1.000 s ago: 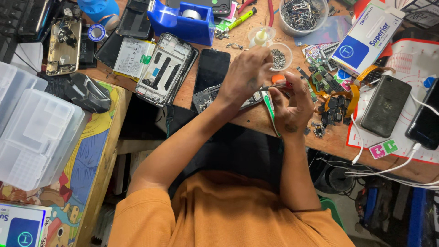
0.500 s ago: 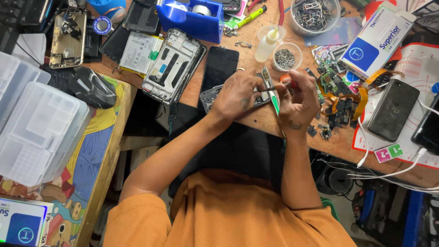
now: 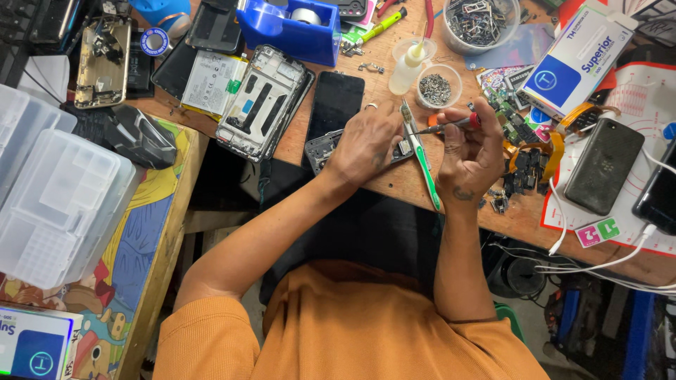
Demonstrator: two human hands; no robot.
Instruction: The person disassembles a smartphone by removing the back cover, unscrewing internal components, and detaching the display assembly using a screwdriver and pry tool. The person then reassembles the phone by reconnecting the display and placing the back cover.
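Right hand (image 3: 473, 151) pinching a light screwdriver (image 3: 451, 124); left hand (image 3: 366, 144) pressing flat on a thin, fragile phone frame (image 3: 325, 149); best gripped by edges.

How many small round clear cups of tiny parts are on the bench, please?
2: a large parts cup at the top edge, and a small screw cup beside the dropper bottle. Clutter may hide others.
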